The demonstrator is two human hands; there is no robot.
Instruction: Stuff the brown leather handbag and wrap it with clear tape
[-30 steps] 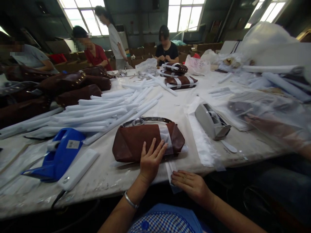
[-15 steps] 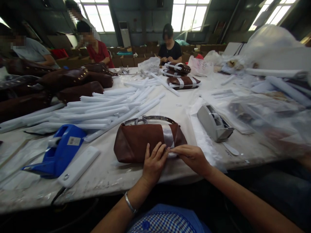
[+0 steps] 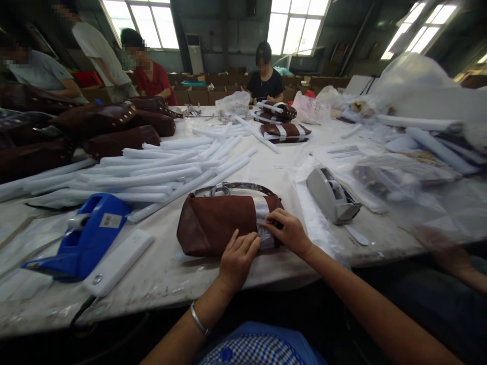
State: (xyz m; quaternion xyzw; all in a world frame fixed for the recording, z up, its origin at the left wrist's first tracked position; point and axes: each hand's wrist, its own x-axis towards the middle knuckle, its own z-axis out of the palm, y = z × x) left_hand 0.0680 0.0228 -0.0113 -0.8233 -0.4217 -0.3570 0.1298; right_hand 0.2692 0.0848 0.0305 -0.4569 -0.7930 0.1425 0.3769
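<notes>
Near the front edge of the counter [image 3: 182, 289] lies a brown bag [image 3: 216, 223], its long side facing the person and its strap [image 3: 247, 185] arched along the back. A white strip [image 3: 261, 207] runs around the bag toward its right end, creased on the front face. The left hand [image 3: 239, 258] rests against the lower front of the bag, just left of the strip, fingers extended and lying near one another, gripping nothing. A silvery bracelet [image 3: 200, 319] circles that wrist. The right hand [image 3: 287, 230] has its thumb and fingertips drawn together on the front of the strip, pinching it.

To the left stand a blue tape dispenser [image 3: 93, 235] and, just beside it, a white box [image 3: 117, 263] with a dark cord. Behind them spreads a heap of white rolls [image 3: 152, 177], with a pile of brown bags [image 3: 95, 121] beyond. On the right, a grey tape dispenser [image 3: 331, 197] sits near white sheets [image 3: 315, 228]. Farther back, a strapped brown bag [image 3: 287, 132] lies near a person in a dark top [image 3: 266, 83]. At far right, a co-worker's hand [image 3: 447, 248] is blurred.
</notes>
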